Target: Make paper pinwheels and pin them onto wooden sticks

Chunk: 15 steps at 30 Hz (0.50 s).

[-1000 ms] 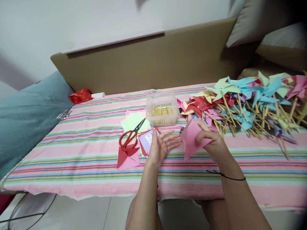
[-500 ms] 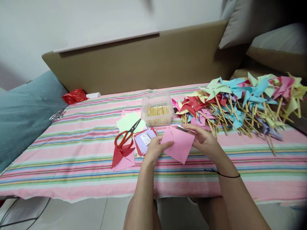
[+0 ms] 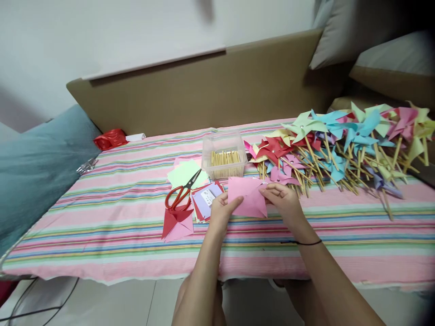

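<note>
A pink paper square point(image 3: 249, 199) is held up between both hands over the striped cloth. My left hand point(image 3: 222, 209) pinches its left edge, the thumb lying on the front. My right hand point(image 3: 279, 198) has its fingers closed on the upper right part of the same paper. Just left of my left hand lies a stack of purple and red paper squares point(image 3: 201, 206) with a small white label on it. Behind the hands stands a clear plastic box point(image 3: 224, 170) of short wooden sticks.
Red-handled scissors point(image 3: 182, 190) rest on light green paper point(image 3: 181, 172) and red and pink cut pieces point(image 3: 177, 224). Many paper pinwheels point(image 3: 306, 127) on sticks fill the right side. A red plastic bag point(image 3: 110, 139) lies at the back left.
The pink paper has turned so its top edge is nearly level. My right hand has moved down along its right side, and the dark-and-light item seen near those fingers no longer shows.
</note>
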{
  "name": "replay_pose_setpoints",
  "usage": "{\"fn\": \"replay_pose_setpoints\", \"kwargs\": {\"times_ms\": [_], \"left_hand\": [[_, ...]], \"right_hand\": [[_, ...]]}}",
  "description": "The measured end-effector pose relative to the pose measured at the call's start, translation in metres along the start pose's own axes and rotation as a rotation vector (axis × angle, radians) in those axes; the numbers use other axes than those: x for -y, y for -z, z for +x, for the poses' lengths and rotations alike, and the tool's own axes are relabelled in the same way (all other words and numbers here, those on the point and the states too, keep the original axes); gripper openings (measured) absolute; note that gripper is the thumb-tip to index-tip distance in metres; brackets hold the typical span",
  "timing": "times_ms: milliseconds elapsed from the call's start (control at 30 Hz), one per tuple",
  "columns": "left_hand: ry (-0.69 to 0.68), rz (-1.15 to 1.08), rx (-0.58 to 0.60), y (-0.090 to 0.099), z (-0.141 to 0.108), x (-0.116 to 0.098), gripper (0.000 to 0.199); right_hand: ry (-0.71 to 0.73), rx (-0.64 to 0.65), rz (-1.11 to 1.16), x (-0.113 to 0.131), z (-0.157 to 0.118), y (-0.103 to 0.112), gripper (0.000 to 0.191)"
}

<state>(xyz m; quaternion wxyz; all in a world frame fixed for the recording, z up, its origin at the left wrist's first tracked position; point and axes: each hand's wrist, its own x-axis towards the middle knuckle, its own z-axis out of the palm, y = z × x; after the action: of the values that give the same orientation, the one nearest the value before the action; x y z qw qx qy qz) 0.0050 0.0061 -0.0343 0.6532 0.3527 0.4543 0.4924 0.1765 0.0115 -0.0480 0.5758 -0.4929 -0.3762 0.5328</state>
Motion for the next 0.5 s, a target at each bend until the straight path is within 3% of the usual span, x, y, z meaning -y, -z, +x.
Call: {"fn": "replay_pose_setpoints", "kwargs": {"times_ms": [333, 500], "left_hand": [[0.063, 0.076, 0.014, 0.0, 0.017, -0.001, 0.037], [0.076, 0.058, -0.001, 0.0, 0.018, -0.004, 0.035]], "right_hand": [[0.021, -0.013, -0.04, 0.001, 0.004, -0.002, 0.036], [0.101, -0.009, -0.071, 0.001, 0.004, -0.001, 0.029]]}}
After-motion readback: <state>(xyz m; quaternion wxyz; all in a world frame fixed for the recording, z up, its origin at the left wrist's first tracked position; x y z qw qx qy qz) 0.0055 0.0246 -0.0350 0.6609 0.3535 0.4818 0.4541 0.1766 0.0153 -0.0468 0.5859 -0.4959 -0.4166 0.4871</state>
